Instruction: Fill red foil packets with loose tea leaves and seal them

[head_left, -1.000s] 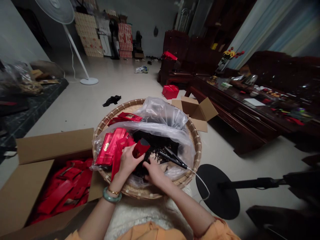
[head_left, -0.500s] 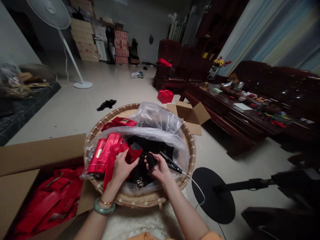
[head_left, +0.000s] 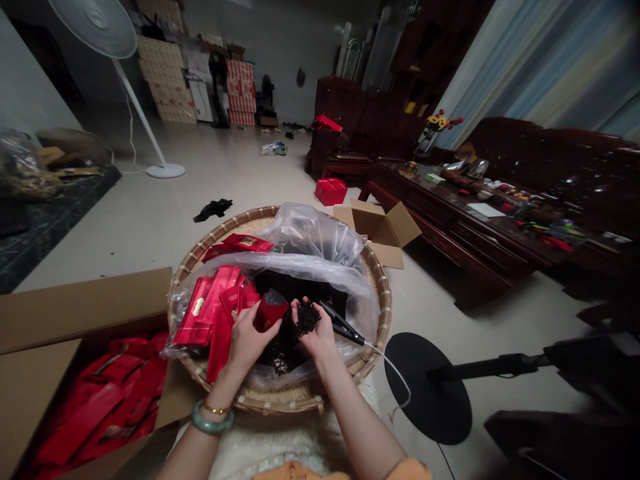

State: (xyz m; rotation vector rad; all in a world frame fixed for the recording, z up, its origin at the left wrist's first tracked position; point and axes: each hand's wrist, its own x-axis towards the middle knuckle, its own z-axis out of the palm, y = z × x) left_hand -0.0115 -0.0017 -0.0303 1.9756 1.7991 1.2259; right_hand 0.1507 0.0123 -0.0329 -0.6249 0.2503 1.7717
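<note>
My left hand (head_left: pixel 251 339) grips a red pouch (head_left: pixel 271 311) whose mouth faces up and shows a grey inside. Close beside it, my right hand (head_left: pixel 318 332) is cupped with the palm up around a clump of dark, shredded stuff (head_left: pixel 306 317), perhaps dried leaves. Both hands are over a clear plastic bag (head_left: pixel 320 263) spread open in a round woven bamboo basket (head_left: pixel 383 293). More of the dark stuff lies in the bag. Several red pouches (head_left: pixel 220 293) rest at its left side. A black hair-straightener-like tool (head_left: pixel 345 327) with a white cord lies right of my right hand.
An open carton (head_left: pixel 85 300) full of red pouches (head_left: pixel 115 387) stands at the left. Beyond the basket are a smaller open carton (head_left: pixel 380 227) and a red box (head_left: pixel 331 192). A round black stand base (head_left: pixel 427 390) sits at the right, near a dark wooden table (head_left: pixel 450 233).
Both hands have shifted slightly right. My right hand has turned its palm further up, with the dark clump still in it. The pouch stays in my left hand.
</note>
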